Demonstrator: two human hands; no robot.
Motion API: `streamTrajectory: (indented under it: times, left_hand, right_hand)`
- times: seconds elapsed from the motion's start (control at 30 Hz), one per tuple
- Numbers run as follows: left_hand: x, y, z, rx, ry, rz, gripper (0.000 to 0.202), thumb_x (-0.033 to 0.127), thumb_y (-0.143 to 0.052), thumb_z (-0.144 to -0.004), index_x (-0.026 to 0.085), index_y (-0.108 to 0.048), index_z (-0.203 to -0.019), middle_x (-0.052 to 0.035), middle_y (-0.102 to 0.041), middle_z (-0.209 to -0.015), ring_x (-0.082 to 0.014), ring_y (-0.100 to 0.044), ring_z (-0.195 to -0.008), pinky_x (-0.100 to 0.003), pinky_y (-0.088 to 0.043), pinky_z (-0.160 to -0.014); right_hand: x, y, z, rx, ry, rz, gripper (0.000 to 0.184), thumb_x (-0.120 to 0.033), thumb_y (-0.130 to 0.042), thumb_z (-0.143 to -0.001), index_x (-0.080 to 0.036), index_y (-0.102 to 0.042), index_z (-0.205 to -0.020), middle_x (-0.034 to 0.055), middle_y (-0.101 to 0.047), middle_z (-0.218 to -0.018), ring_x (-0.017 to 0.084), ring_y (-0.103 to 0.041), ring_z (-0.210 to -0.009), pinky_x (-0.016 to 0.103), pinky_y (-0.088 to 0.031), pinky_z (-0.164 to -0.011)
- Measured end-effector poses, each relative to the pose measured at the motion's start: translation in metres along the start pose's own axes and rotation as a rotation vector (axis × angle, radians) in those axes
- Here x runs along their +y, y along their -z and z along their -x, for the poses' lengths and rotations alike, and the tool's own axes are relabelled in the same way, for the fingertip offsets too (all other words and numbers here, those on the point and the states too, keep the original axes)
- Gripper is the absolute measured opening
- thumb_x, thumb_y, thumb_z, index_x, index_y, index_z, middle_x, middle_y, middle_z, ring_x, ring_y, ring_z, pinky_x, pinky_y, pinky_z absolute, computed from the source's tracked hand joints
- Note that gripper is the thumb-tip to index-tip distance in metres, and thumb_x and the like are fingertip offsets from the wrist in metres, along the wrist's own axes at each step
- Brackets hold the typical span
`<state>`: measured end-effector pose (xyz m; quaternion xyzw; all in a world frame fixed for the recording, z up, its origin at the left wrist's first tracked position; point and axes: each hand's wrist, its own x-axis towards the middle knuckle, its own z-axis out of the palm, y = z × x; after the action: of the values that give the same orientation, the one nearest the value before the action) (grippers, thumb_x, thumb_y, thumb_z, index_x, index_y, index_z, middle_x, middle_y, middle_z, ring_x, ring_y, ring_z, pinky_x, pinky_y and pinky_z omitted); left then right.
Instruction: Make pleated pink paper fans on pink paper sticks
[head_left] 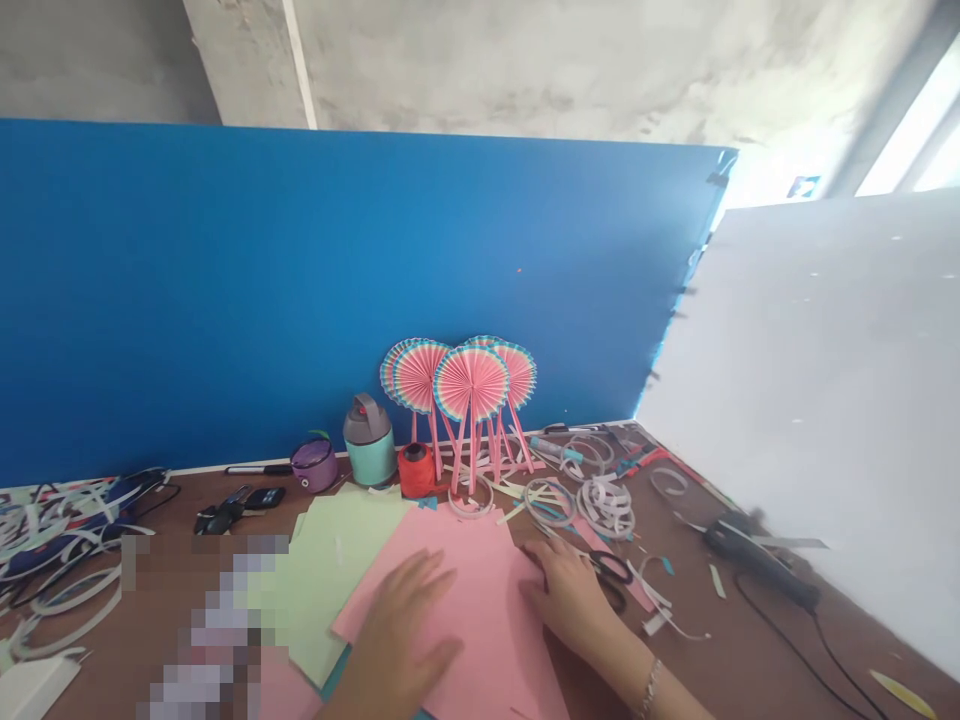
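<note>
A sheet of pink paper [480, 590] lies in front of me, overlapping pale green sheets [330, 550] on its left. My left hand [405, 630] is over its left part, fingers spread and holding nothing; blur hides whether it touches the paper. At the sheet's right edge, my right hand [574, 595] has its thumb and forefinger apart, with nothing visible between them. Beside that hand lie scissors [611, 570] with black handles, their blades partly hidden. Behind the sheet, several pleated pink paper fans [472, 385] stand on pink stick handles against the blue panel.
A blue panel [300, 280] closes off the back, and a white board [825, 400] the right. Along the back stand a teal container [370, 455], a red object [416, 470] and a purple pot [315, 465]. Paper strip coils [604, 508], a corded glue gun [757, 560] and tangled strips [67, 530] flank the paper.
</note>
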<state>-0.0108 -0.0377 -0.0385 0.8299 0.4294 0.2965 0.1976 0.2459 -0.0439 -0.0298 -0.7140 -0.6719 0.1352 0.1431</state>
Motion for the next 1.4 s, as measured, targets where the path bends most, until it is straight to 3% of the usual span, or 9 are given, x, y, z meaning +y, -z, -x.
streamTrajectory:
  times: [0.1, 0.17, 0.27, 0.5, 0.67, 0.87, 1.0, 1.2, 1.4]
  left_hand:
    - [-0.010, -0.020, 0.002, -0.318, -0.078, 0.048, 0.083, 0.052, -0.075, -0.058, 0.031, -0.046, -0.133, -0.0086, -0.039, -0.143, -0.0373, -0.035, -0.131, -0.053, -0.025, -0.108]
    - [-0.020, -0.029, 0.003, -0.358, -0.070, 0.075, 0.077, 0.053, -0.072, -0.061, 0.033, -0.048, -0.131, -0.0086, -0.039, -0.143, -0.0380, -0.033, -0.131, -0.056, -0.022, -0.108]
    - [-0.028, -0.031, 0.002, -0.386, -0.039, 0.056, 0.086, 0.056, -0.073, -0.057, 0.033, -0.043, -0.134, -0.0078, -0.032, -0.146, -0.0382, -0.026, -0.134, -0.058, -0.016, -0.109]
    - [-0.014, -0.013, 0.003, -0.243, 0.074, -0.026, 0.050, 0.048, -0.060, -0.076, 0.030, -0.058, -0.123, -0.0077, -0.046, -0.139, -0.0324, -0.038, -0.130, -0.053, -0.024, -0.110]
    - [-0.013, -0.012, 0.002, -0.163, 0.070, -0.109, 0.034, 0.044, -0.054, -0.081, 0.031, -0.067, -0.110, -0.0060, -0.059, -0.128, -0.0302, -0.050, -0.121, -0.050, -0.034, -0.106]
    - [-0.012, -0.012, -0.001, -0.068, 0.068, -0.031, 0.027, 0.038, -0.053, -0.082, 0.030, -0.071, -0.100, -0.0076, -0.068, -0.111, -0.0284, -0.059, -0.107, -0.049, -0.039, -0.103]
    - [-0.004, -0.007, -0.003, 0.049, 0.224, 0.202, 0.032, 0.045, -0.054, -0.080, 0.026, -0.071, -0.099, -0.0095, -0.068, -0.110, -0.0285, -0.058, -0.108, -0.045, -0.043, -0.099]
    - [0.011, 0.002, -0.008, 0.099, 0.617, 1.000, 0.075, 0.072, -0.040, -0.074, 0.014, -0.060, -0.117, -0.0179, -0.067, -0.111, -0.0304, -0.064, -0.097, -0.045, -0.053, -0.080]
    - [0.015, 0.011, -0.013, 0.290, 0.671, 1.138, 0.062, 0.052, -0.057, -0.076, 0.017, -0.048, -0.126, -0.0146, -0.060, -0.124, -0.0273, -0.057, -0.112, -0.042, -0.046, -0.093]
  right_hand:
    - [-0.002, -0.002, -0.002, 0.011, 0.003, -0.061, 0.024, -0.015, -0.048, -0.065, -0.017, -0.063, -0.085, 0.0081, -0.062, -0.092, 0.024, -0.055, -0.090, 0.033, -0.037, -0.076]
    - [-0.003, -0.002, -0.004, 0.057, 0.026, -0.121, 0.009, -0.015, -0.047, -0.065, -0.017, -0.056, -0.066, 0.0036, -0.057, -0.073, 0.019, -0.052, -0.073, 0.028, -0.035, -0.065]
    - [-0.001, 0.002, -0.007, 0.199, 0.043, -0.373, 0.017, -0.026, -0.046, -0.075, -0.018, -0.049, -0.060, -0.0021, -0.046, -0.059, 0.014, -0.043, -0.059, 0.024, -0.032, -0.055]
    - [0.014, 0.024, -0.010, 0.590, -0.122, -0.858, 0.033, -0.049, -0.050, -0.079, -0.017, -0.058, -0.082, -0.0008, -0.052, -0.067, 0.014, -0.045, -0.061, 0.022, -0.035, -0.052]
    - [0.021, 0.025, -0.011, 0.693, -0.194, -1.068, 0.036, -0.052, -0.054, -0.078, -0.017, -0.057, -0.087, -0.0007, -0.055, -0.071, 0.014, -0.047, -0.062, 0.022, -0.039, -0.053]
    - [0.024, 0.021, -0.013, 0.698, -0.180, -1.090, 0.033, -0.051, -0.051, -0.081, -0.019, -0.054, -0.088, 0.0000, -0.055, -0.075, 0.014, -0.050, -0.064, 0.022, -0.041, -0.054]
    - [0.015, 0.022, 0.000, 0.797, 0.046, -0.770, 0.026, -0.044, -0.049, -0.084, -0.020, -0.057, -0.088, 0.0058, -0.060, -0.082, 0.020, -0.056, -0.077, 0.031, -0.045, -0.069]
    - [-0.028, 0.016, 0.035, 0.309, 0.902, -0.323, 0.023, -0.026, -0.038, -0.091, -0.026, -0.059, -0.101, 0.0065, -0.067, -0.091, 0.019, -0.060, -0.081, 0.033, -0.044, -0.073]
    - [-0.054, -0.014, 0.035, -0.024, 1.085, -0.064, 0.020, -0.025, -0.038, -0.093, -0.024, -0.057, -0.093, 0.0022, -0.067, -0.087, 0.015, -0.056, -0.076, 0.026, -0.040, -0.067]
